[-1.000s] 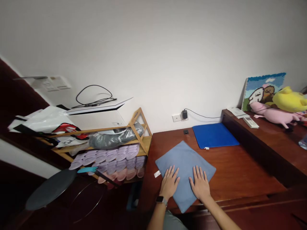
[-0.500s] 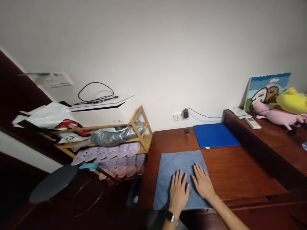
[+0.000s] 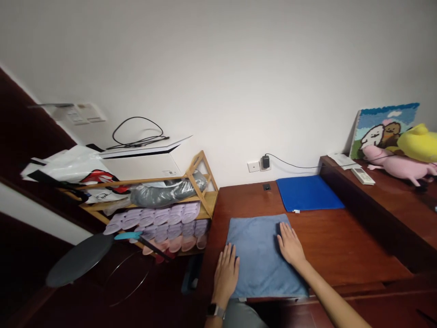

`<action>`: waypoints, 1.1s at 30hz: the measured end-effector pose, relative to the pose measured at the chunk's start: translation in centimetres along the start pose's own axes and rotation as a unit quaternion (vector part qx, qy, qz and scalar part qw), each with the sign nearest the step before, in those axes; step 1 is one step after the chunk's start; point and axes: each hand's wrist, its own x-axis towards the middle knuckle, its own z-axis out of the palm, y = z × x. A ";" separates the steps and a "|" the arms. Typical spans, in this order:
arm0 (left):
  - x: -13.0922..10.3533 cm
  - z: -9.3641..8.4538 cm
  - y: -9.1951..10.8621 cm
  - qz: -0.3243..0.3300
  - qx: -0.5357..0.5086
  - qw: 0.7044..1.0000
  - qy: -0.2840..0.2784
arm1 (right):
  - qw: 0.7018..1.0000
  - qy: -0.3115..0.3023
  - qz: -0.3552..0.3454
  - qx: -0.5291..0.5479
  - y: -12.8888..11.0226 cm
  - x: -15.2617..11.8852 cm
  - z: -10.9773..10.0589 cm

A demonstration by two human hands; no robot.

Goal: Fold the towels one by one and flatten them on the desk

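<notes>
A folded grey-blue towel (image 3: 261, 255) lies square on the dark red wooden platform (image 3: 334, 241), close to its near edge. My left hand (image 3: 226, 274) rests flat on the towel's left edge, fingers together, a watch on the wrist. On the towel's right edge lies my right hand (image 3: 290, 244), palm down with fingers spread. Neither hand holds anything.
A bright blue mat (image 3: 309, 193) lies farther back by the wall socket with a charger (image 3: 262, 162). A raised ledge (image 3: 382, 200) on the right carries plush toys (image 3: 403, 157), a picture and a remote. A wooden shoe rack (image 3: 164, 205) with slippers stands left, a black stool (image 3: 80, 258) before it.
The towel was turned from a diagonal to lie square with the platform edge. My hands then slid apart from its middle to its left and right edges.
</notes>
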 end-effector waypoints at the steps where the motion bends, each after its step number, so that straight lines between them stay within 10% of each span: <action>1: 0.5 -0.3 0.8 0.014 -0.007 1.000 0.003 | 1.000 0.004 0.004 -0.003 -0.3 1.4 -0.2; 6: 5.0 -1.1 7.2 0.105 -0.050 0.993 0.009 | 0.997 -0.053 0.039 -0.036 -0.3 6.0 0.1; 12: 12.4 2.0 14.0 0.160 -0.085 0.983 -0.020 | 0.998 -0.055 0.016 -0.041 1.3 6.0 2.0; 15: 14.5 3.4 12.2 0.110 -0.080 0.990 -0.038 | 0.998 -0.055 0.017 -0.040 1.5 6.1 2.3; 24: 14.3 3.9 -2.8 -0.061 -0.001 0.998 -0.033 | 0.996 -0.073 0.011 -0.053 1.0 8.0 1.3; 29: 14.4 2.9 -2.5 -0.065 0.011 0.998 -0.015 | 0.997 -0.046 0.026 -0.054 0.7 7.8 1.5; 33: 14.8 2.0 3.3 0.007 -0.012 0.999 0.047 | 0.997 -0.045 0.032 -0.046 0.5 7.8 1.4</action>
